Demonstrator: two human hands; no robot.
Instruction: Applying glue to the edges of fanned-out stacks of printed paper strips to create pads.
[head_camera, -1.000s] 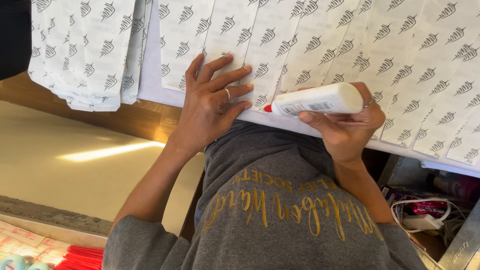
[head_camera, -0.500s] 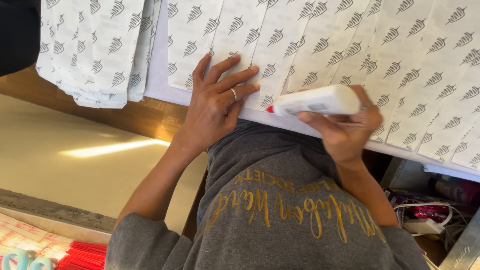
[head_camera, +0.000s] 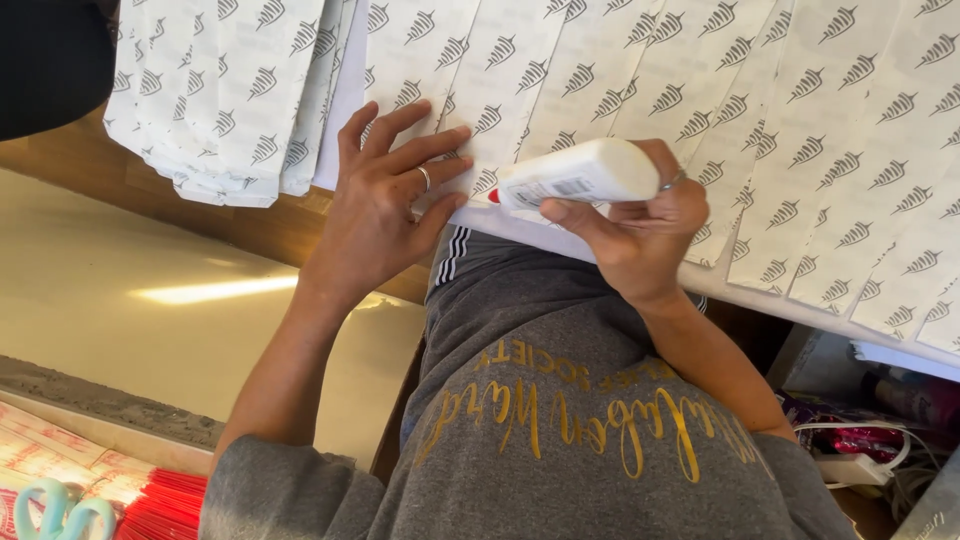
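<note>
Head view showed the left hand (head_camera: 385, 205) pressed flat, fingers spread, on overlapping printed paper strips (head_camera: 640, 70), the right hand (head_camera: 640, 225) gripping a white glue bottle (head_camera: 575, 175) at their lower edge, with gluing apparently unfinished.

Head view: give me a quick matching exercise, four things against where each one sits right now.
Things:
1. white glue bottle with red tip
2. loose stack of white leaf-printed paper sheets
3. pale blue scissor handles
4. silver ring

Places:
A. bottom left corner
B. on a finger of the left hand
C. gripped in the right hand
D. upper left, on the wooden surface

Pairs: 1-C, 2-D, 3-A, 4-B
</note>
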